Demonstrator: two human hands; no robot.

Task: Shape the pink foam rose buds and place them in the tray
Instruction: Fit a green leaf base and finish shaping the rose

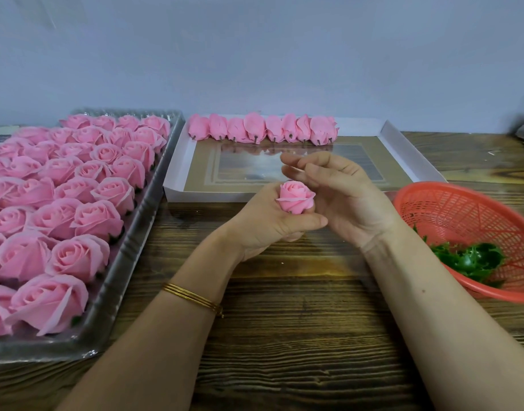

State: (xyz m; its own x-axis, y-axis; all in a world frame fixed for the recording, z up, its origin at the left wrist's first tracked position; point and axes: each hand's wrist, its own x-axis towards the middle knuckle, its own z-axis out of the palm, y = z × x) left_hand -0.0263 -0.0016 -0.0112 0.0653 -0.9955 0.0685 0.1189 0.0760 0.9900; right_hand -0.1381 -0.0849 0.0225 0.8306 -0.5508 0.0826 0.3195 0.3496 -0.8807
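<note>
Pink foam rose bud (294, 198) sits upright in the left hand (266, 223), whose fingers curl round its base, above the desk (284, 336) just before the white tray's (409, 155) near edge. The right hand (340, 188) hangs just beside it, fingers loose, holding nothing. A row of buds (262, 128) lies along the tray's far wall. A clear tray of roses (77, 203) sits at the desk's left edge, a red basket (462, 209) at its right

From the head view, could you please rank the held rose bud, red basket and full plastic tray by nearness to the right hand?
1. Held rose bud, beside the right hand.
2. Red basket, right.
3. Full plastic tray, far left.
</note>
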